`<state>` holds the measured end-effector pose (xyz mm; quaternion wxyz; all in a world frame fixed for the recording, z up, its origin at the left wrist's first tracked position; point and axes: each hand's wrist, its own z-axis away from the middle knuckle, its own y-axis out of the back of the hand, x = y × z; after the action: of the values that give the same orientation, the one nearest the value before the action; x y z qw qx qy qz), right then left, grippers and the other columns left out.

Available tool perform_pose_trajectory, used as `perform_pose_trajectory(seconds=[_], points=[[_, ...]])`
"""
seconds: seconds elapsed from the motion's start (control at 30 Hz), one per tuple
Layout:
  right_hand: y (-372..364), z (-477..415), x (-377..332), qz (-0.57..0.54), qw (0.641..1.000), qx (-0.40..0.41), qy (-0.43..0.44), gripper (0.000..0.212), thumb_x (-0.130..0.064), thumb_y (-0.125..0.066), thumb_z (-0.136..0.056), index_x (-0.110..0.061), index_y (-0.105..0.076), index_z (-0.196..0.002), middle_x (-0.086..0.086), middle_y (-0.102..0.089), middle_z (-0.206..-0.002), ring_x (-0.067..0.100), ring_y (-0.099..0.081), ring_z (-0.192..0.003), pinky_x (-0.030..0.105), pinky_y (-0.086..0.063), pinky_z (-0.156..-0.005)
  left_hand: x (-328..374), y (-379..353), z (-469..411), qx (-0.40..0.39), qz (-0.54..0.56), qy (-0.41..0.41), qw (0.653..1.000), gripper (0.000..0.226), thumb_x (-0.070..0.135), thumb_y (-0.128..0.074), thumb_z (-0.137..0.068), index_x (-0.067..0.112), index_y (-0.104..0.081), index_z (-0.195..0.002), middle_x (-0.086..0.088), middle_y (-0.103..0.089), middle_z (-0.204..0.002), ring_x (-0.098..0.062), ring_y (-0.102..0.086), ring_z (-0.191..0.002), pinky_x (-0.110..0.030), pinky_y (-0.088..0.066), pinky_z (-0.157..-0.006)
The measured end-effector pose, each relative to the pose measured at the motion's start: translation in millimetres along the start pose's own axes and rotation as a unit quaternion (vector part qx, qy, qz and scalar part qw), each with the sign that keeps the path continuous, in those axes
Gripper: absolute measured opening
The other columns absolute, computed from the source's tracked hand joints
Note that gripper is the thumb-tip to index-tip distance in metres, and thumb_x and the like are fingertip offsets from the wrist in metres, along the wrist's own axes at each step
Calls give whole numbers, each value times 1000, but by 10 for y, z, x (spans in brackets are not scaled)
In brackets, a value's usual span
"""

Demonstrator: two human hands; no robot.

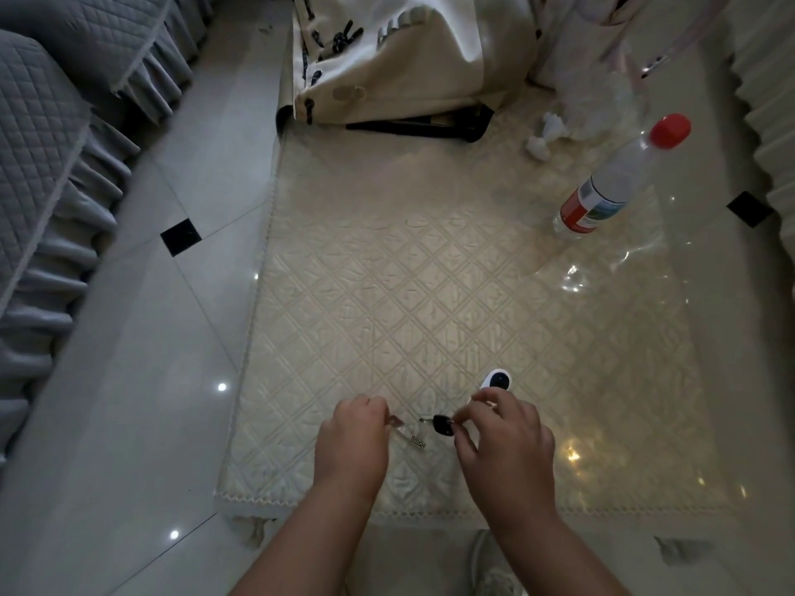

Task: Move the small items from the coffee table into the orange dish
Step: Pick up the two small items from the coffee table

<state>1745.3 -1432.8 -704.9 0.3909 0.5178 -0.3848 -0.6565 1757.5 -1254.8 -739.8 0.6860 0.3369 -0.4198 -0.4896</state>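
Both hands hover over the near edge of the coffee table (430,273), which is covered by a cream quilted cloth under clear plastic. My right hand (503,440) pinches a black-headed key (441,425) just above the cloth. My left hand (352,436) pinches a small clear, silvery item (402,430) that trails down to the right. A small white and black oval fob (497,379) lies on the cloth just beyond my right hand. No orange dish is in view.
A clear water bottle (615,182) with a red cap stands at the right. Crumpled tissues (544,137) and a black flat object (430,124) lie at the far end beside a cream cloth bag (387,58). A grey quilted sofa (51,144) borders the tiled floor on the left.
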Motion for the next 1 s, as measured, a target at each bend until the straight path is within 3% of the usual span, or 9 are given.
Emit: perform_pose_trajectory(seconds=[0.2, 0.33, 0.53, 0.7, 0.87, 1.0], points=[[106, -42, -46, 3, 1000, -1, -2, 11, -37, -75, -74, -36, -65, -78, -17, -57, -103, 13, -49, -97, 34, -31, -75, -81, 58, 127, 37, -8, -3, 999, 10, 36, -46, -94, 28, -52, -95, 9, -49, -96, -14, -47, -88, -30, -38, -65], [307, -19, -146, -11, 1000, -9, -10, 10, -35, -74, -75, -37, -66, -80, -16, -58, -104, 15, -50, -101, 34, -31, -77, -3, 359, 278, 109, 27, -18, 994, 8, 34, -49, -92, 27, -51, -91, 8, -51, -90, -17, -49, -83, -35, -42, -63], [675, -29, -368, -58, 998, 8, -3, 8, -36, -71, -79, -37, -65, -84, -19, -55, -103, 11, -48, -106, 37, -37, -84, 37, 941, 410, 129, 92, -30, 987, 7, 29, -51, -91, 28, -46, -87, 9, -52, -80, -17, -49, -77, -38, -43, -66], [1441, 53, -672, -84, 996, 34, 28, 9, -34, -71, -78, -37, -64, -82, -19, -55, -100, 10, -48, -101, 35, -35, -83, 209, 1793, 730, 130, 132, -57, 981, 7, 28, -56, -90, 26, -52, -84, 12, -56, -79, -11, -54, -79, -35, -50, -66], [2542, 156, -965, -94, 991, 86, 50, 13, -37, -73, -76, -40, -62, -81, -23, -53, -98, 8, -47, -100, 35, -31, -79, 536, 2825, 1251, 198, 135, -116, 964, 8, 29, -56, -89, 32, -50, -85, 17, -52, -80, -6, -51, -80, -29, -49, -66], [3550, 354, -1265, -131, 982, 113, 73, 13, -37, -74, -75, -40, -62, -80, -24, -54, -96, 8, -49, -99, 35, -35, -78, 883, 3691, 1753, 244, 101, -132, 955, 6, 33, -52, -90, 34, -45, -90, 16, -49, -84, -7, -48, -79, -33, -48, -69]])
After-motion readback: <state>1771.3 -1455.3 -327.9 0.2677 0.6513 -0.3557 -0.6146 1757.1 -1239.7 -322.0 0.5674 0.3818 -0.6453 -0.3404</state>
